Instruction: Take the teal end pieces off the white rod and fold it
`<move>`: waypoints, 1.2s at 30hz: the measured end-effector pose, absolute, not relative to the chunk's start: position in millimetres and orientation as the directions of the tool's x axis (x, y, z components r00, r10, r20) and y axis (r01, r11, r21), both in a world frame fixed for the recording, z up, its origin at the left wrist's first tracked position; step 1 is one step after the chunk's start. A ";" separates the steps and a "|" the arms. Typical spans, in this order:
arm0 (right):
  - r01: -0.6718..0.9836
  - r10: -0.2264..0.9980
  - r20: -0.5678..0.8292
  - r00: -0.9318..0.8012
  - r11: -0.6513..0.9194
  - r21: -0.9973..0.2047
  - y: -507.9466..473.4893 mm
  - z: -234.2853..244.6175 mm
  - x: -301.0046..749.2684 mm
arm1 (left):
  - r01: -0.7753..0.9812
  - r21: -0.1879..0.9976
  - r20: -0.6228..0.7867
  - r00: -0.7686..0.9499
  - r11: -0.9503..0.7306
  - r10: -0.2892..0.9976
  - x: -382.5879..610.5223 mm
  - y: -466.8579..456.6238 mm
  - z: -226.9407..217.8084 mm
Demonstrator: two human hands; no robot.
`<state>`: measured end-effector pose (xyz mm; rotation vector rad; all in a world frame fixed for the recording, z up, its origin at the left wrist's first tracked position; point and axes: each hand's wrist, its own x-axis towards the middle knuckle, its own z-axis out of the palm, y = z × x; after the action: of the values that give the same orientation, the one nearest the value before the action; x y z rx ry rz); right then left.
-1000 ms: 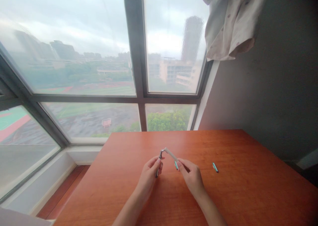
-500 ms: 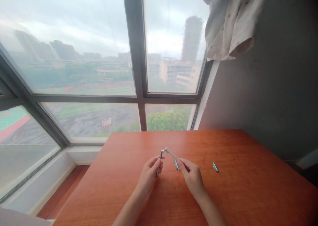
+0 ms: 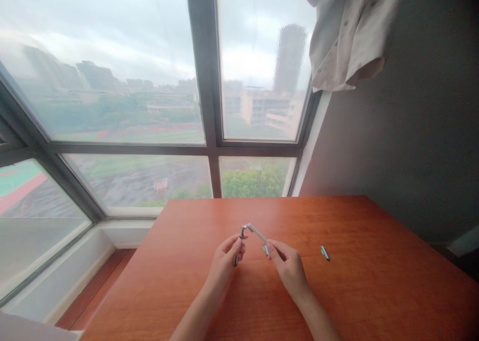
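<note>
My left hand (image 3: 227,253) is closed round what looks like a razor handle (image 3: 241,232), with a dark grip and a bent, shiny metal neck. The handle stands nearly upright, its neck pointing right. In the closed fingers of my right hand (image 3: 288,263) is a slim pale stick (image 3: 258,232), tilted up to the left. Its far end meets the metal neck; whether the two are joined I cannot tell. Beside my right fingertips a small green-and-white razor cartridge (image 3: 265,249) shows, partly hidden. Another razor cartridge (image 3: 324,252) lies on the table to the right.
The reddish-brown wooden table (image 3: 179,241) reaches to large framed windows (image 3: 209,149) at the back. A light buttoned garment (image 3: 344,41) hangs at upper right, before a grey wall (image 3: 404,146). Wooden floor (image 3: 97,286) shows at lower left.
The tip of the pale stick and the metal neck have shifted very slightly left. Both hands keep their hold and place.
</note>
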<state>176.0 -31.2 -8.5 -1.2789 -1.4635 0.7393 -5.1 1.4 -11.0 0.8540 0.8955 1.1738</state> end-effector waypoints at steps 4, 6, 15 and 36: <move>0.350 0.952 0.296 0.080 0.251 -0.902 -31.1 -7.8 176.7 | -0.373 0.911 -0.132 0.140 0.175 0.981 -5.1 1.0 -9.1; 0.354 0.950 0.300 0.083 0.254 -0.900 -30.6 -8.0 177.0 | -0.366 0.915 -0.126 0.142 0.170 0.982 -5.4 0.8 -8.9; 0.366 0.942 0.321 0.094 0.267 -0.891 -30.6 -6.6 176.6 | -0.362 0.918 -0.115 0.149 0.162 0.982 -5.4 -0.2 -7.6; 0.344 0.947 0.308 0.091 0.260 -0.902 -29.4 -9.2 176.6 | -0.359 0.919 -0.126 0.132 0.166 0.983 -4.0 -0.4 -3.4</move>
<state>176.6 -29.4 -9.2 -1.2800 -1.4594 0.7084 -4.0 -0.4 -3.4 0.8751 0.9235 1.1801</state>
